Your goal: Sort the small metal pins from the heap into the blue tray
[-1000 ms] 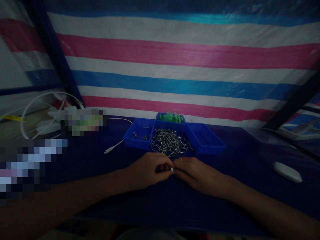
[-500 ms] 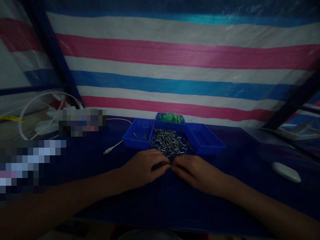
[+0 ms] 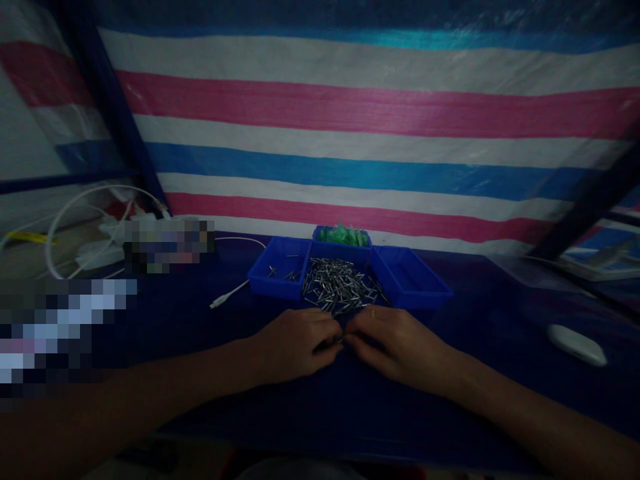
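Note:
My left hand (image 3: 303,341) is closed in a pinch, thumb against fingertips, above the blue table. My right hand (image 3: 395,339), with a ring on one finger, pinches from the other side, its tips almost meeting the left ones. Between them shows a glint of a small metal pin (image 3: 341,340), mostly hidden by the fingers. Just beyond the hands lies a heap of similar metal pins (image 3: 337,283), loose on the table. Left of the heap stands a blue bin (image 3: 275,285) with several pins inside; to its right is another blue bin (image 3: 425,295).
A third blue bin (image 3: 345,251) behind the heap holds green plastic pieces (image 3: 343,235). A white cable (image 3: 230,294) lies at left, near more cables and a blurred-out item. At right rests a white rounded object (image 3: 577,345). Striped sheeting (image 3: 350,147) hangs behind the table.
The round pin head seen between the fingertips a second ago has turned out of sight. Both hands shifted slightly and stay pinched together; bins and heap are unchanged.

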Tool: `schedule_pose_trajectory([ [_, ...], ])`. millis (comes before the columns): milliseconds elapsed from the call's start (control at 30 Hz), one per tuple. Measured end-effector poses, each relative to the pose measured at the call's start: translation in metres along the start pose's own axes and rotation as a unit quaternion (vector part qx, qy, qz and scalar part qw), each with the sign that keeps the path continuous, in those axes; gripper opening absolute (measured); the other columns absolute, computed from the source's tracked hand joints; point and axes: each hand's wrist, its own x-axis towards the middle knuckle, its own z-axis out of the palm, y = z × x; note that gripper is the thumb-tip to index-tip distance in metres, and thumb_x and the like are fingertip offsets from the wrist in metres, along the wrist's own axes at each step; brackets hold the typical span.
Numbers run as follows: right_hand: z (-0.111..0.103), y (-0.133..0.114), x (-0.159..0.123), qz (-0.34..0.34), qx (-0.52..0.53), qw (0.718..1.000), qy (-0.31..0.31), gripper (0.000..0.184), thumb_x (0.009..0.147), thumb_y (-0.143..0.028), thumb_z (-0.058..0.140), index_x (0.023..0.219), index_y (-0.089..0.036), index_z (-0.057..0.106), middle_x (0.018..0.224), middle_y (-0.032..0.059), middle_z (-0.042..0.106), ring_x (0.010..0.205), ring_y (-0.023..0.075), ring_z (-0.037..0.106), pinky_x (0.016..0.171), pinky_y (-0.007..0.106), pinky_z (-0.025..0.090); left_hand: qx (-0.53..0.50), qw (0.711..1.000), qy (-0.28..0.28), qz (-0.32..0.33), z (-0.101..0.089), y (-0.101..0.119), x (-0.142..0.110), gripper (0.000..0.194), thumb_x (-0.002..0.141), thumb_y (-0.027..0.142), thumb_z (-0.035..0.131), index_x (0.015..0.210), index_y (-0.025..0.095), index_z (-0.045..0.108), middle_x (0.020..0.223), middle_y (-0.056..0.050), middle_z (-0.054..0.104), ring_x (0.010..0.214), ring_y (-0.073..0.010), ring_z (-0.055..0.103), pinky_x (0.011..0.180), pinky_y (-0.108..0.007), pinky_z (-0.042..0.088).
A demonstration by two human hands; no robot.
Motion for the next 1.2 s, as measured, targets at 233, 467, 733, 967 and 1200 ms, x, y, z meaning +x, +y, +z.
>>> schedule_pose_trajectory([
  [233, -0.004, 0.000, 0.001, 0.018, 0.002, 1.000, 0.007, 0.015, 0.087, -0.020, 0.043, 0.086, -0.015, 0.057, 0.075, 0.0039, 0.057, 0.069, 0.0134, 0.053, 0.065, 0.025, 0.040, -0.086, 0.993, 0.026, -0.075, -0.005, 0.000, 0.001, 0.001, 0.078, 0.017, 0.053, 0.079, 0.016, 0.051, 0.067, 0.004, 0.051, 0.061, -0.0092, 0.048, 0.056, -0.020, 0.036],
  [467, -0.002, 0.002, 0.003, 0.040, 0.030, 0.999, -0.009, 0.010, 0.084, -0.016, 0.045, 0.081, -0.015, 0.054, 0.072, 0.0022, 0.057, 0.066, 0.0120, 0.053, 0.061, 0.023, 0.038, -0.170, 0.980, 0.064, -0.079, -0.010, 0.002, 0.004, 0.004, 0.079, 0.018, 0.055, 0.081, 0.016, 0.053, 0.067, 0.004, 0.052, 0.057, -0.0073, 0.046, 0.056, -0.019, 0.037],
  [733, 0.002, 0.002, 0.003, 0.065, 0.115, 0.990, -0.038, 0.015, 0.089, -0.021, 0.043, 0.076, -0.016, 0.050, 0.066, -0.0020, 0.054, 0.056, 0.0084, 0.049, 0.052, 0.020, 0.034, -0.165, 0.985, 0.045, 0.016, -0.011, 0.004, 0.002, 0.020, 0.078, 0.018, 0.057, 0.098, 0.016, 0.057, 0.083, -0.002, 0.058, 0.077, -0.0129, 0.052, 0.070, -0.024, 0.042],
  [967, 0.003, 0.007, 0.005, 0.069, 0.147, 0.985, -0.051, 0.010, 0.087, -0.016, 0.045, 0.077, -0.016, 0.050, 0.067, -0.0028, 0.054, 0.059, 0.0084, 0.050, 0.054, 0.020, 0.035, -0.180, 0.982, 0.042, 0.027, -0.012, 0.006, 0.002, 0.028, 0.080, 0.017, 0.054, 0.107, 0.014, 0.055, 0.088, -0.004, 0.061, 0.077, -0.0133, 0.053, 0.074, -0.027, 0.043],
  [1200, 0.002, 0.006, 0.005, 0.078, 0.164, 0.983, -0.024, 0.013, 0.087, -0.023, 0.047, 0.078, -0.016, 0.053, 0.064, -0.0035, 0.052, 0.055, 0.0081, 0.048, 0.052, 0.020, 0.035, -0.088, 0.990, 0.098, 0.039, -0.010, 0.000, 0.001, 0.021, 0.086, 0.019, 0.048, 0.103, 0.014, 0.058, 0.083, -0.004, 0.061, 0.079, -0.0134, 0.054, 0.071, -0.026, 0.043],
])
